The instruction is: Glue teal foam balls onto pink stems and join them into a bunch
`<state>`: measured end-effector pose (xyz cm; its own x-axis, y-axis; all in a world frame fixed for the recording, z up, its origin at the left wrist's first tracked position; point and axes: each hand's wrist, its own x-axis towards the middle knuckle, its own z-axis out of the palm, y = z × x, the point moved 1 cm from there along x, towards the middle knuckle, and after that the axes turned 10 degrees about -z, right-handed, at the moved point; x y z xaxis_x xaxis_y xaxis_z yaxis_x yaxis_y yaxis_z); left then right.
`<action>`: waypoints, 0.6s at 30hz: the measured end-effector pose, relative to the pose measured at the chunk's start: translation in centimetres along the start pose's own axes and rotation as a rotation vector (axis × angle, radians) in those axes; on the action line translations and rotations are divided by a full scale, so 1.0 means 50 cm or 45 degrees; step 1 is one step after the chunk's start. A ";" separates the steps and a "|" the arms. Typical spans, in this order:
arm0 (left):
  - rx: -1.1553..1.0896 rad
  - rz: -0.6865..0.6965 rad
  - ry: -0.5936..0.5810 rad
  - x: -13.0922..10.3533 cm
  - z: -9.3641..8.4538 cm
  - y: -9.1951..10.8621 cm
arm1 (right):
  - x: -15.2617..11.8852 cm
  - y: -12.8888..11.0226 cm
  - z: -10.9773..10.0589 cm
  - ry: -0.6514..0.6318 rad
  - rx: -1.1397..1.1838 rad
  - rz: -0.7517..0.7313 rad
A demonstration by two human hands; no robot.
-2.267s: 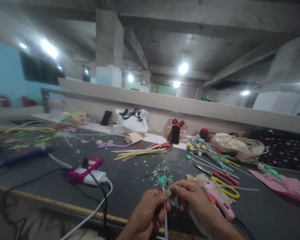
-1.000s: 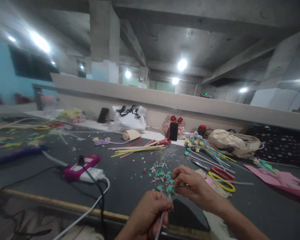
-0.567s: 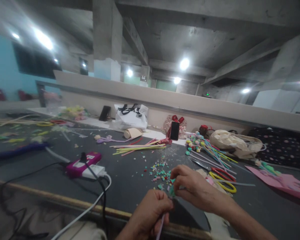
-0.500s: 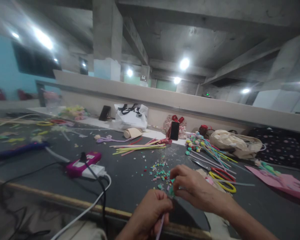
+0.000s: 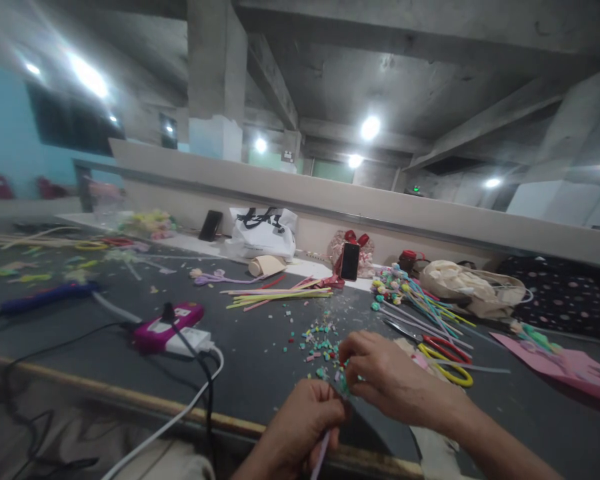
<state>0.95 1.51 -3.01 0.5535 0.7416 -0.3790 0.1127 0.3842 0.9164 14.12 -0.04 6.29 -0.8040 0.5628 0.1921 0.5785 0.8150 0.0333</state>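
My left hand (image 5: pixel 307 417) is closed near the table's front edge. It pinches a thin lilac straw-like stick (image 5: pixel 321 457), whose lower end points down toward me. To its right, my right hand (image 5: pixel 387 373) has its fingers curled in a pinch close to the stick's upper end. A bit of green shows by those fingertips, but what they grip is hidden. Just beyond both hands lie many tiny cut pieces (image 5: pixel 324 347) in green, pink, white and red. Scissors (image 5: pixel 447 360) with red and yellow handles rest right of my right hand.
Loose yellow and pink sticks (image 5: pixel 280 293) lie mid-table. Sticks with colourful bunched tips (image 5: pixel 397 287) are at the right. A magenta power adapter (image 5: pixel 183 320) and its cables cross the left. Along the back stand a phone (image 5: pixel 350 261), a white bag (image 5: pixel 263 233) and a cloth bag (image 5: pixel 470 287).
The hands stay almost in place. My right fingers shift slightly at the stick's upper end, and the whole view moves a little.
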 end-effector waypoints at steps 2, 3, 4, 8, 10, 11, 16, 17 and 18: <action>-0.006 0.009 0.007 0.001 0.000 -0.001 | 0.000 0.000 0.002 -0.002 -0.014 0.012; -0.012 0.012 0.011 0.000 0.000 0.000 | -0.001 0.000 0.002 0.000 -0.021 0.015; -0.020 0.014 0.014 0.000 0.000 0.000 | -0.001 -0.001 0.003 0.002 -0.027 0.015; -0.048 0.010 -0.007 -0.004 0.004 0.003 | 0.001 -0.001 0.010 0.006 -0.042 0.020; -0.062 0.001 -0.016 -0.005 0.006 0.004 | 0.004 0.001 0.013 0.019 -0.043 0.032; -0.071 -0.001 -0.016 -0.006 0.006 0.005 | 0.004 0.003 0.012 0.035 -0.042 0.038; -0.135 0.000 -0.011 -0.009 0.000 0.012 | -0.020 0.015 -0.009 0.250 0.095 0.091; -0.149 0.001 -0.008 -0.008 -0.002 0.013 | -0.031 0.017 -0.011 0.328 0.162 0.128; -0.172 0.000 -0.006 -0.007 -0.004 0.014 | -0.043 0.019 -0.011 0.418 0.233 0.177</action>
<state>0.67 1.61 -2.26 0.5574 0.7393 -0.3778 0.0006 0.4548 0.8906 16.48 -0.58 6.46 -0.6160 0.6194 0.4868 0.6204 0.7622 -0.1848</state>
